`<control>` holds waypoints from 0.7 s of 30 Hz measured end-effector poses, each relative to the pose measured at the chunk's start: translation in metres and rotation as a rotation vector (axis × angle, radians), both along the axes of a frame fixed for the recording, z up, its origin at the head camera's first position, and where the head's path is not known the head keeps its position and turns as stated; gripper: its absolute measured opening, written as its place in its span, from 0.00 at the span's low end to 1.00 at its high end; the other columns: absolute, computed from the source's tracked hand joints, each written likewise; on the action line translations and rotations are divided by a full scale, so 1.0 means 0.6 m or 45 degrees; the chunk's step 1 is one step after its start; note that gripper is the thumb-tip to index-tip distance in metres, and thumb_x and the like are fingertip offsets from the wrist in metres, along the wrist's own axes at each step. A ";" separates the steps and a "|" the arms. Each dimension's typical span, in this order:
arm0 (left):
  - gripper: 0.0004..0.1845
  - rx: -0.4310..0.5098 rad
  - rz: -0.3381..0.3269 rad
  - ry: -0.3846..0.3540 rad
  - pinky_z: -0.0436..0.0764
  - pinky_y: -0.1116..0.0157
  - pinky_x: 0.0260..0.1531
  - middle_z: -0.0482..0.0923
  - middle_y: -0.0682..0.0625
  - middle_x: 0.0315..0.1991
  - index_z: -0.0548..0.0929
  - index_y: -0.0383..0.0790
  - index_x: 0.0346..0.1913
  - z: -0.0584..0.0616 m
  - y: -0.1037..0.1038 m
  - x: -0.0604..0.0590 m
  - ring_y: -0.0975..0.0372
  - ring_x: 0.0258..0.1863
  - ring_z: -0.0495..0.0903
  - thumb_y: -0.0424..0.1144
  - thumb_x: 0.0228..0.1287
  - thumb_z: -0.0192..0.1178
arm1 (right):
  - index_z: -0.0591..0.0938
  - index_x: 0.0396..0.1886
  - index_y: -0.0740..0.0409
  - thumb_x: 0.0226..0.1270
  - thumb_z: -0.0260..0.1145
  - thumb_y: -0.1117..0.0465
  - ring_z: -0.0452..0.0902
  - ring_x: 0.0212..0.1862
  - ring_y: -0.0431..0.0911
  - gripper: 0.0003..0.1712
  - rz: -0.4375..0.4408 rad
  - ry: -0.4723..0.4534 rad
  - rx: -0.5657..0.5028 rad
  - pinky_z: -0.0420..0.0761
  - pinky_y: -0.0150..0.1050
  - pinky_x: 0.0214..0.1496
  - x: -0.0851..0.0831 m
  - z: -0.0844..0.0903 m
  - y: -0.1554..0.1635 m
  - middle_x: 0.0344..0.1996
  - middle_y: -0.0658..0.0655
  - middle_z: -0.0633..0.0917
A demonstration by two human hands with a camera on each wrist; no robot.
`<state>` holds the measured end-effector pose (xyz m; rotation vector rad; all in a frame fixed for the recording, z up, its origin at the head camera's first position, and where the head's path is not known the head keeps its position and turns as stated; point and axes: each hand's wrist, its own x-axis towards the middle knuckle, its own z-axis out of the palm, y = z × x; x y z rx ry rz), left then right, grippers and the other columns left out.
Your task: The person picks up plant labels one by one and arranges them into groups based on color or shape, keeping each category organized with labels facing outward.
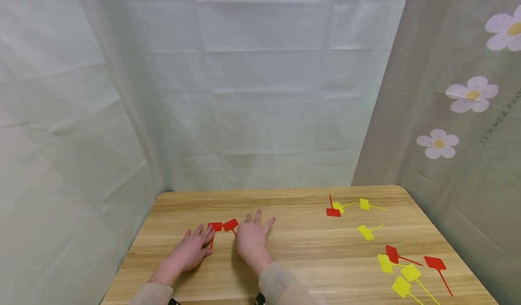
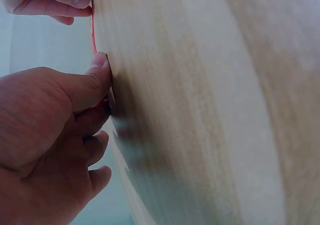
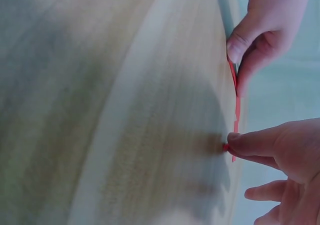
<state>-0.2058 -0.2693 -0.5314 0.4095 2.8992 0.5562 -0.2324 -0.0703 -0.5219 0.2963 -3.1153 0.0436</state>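
Two red flag-shaped tags [image 1: 215,227] [image 1: 230,225] lie side by side on the wooden table [image 1: 309,251], left of centre. My left hand [image 1: 191,251] reaches the left tag. In the left wrist view its thumb [image 2: 97,65] presses a thin red strip [image 2: 93,32] against the wood, and the fingers below curl in on it. My right hand [image 1: 252,239] sits beside the right tag with its outer fingers spread. In the right wrist view, the right thumb and forefinger [image 3: 240,140] pinch a red tail end [image 3: 226,147]. The hands hide most of both tails.
Several more tags are scattered on the table's right half: a red one [image 1: 333,212] and yellow ones [image 1: 365,204] [image 1: 366,232] further back, and a red and yellow cluster [image 1: 409,271] near the front right corner. Cloth hangs round the table on three sides.
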 end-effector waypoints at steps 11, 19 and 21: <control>0.31 0.000 -0.006 -0.016 0.50 0.29 0.76 0.66 0.33 0.79 0.75 0.28 0.74 0.003 0.000 -0.001 0.33 0.80 0.56 0.36 0.73 0.69 | 0.95 0.41 0.42 0.71 0.71 0.51 0.62 0.80 0.64 0.08 0.096 0.025 -0.035 0.58 0.84 0.69 0.020 -0.001 -0.008 0.69 0.55 0.83; 0.31 -0.001 -0.011 -0.008 0.51 0.29 0.75 0.66 0.32 0.78 0.74 0.27 0.74 0.004 0.001 0.002 0.33 0.80 0.56 0.36 0.73 0.68 | 0.95 0.40 0.37 0.70 0.74 0.45 0.62 0.80 0.65 0.07 0.126 0.017 -0.090 0.56 0.85 0.69 0.027 -0.004 -0.012 0.70 0.55 0.82; 0.31 -0.003 -0.012 -0.005 0.51 0.29 0.75 0.66 0.32 0.78 0.75 0.27 0.74 0.003 0.000 0.002 0.33 0.80 0.57 0.36 0.73 0.68 | 0.95 0.40 0.36 0.71 0.74 0.44 0.62 0.80 0.65 0.08 0.129 0.015 -0.093 0.55 0.85 0.69 0.028 -0.005 -0.013 0.71 0.55 0.81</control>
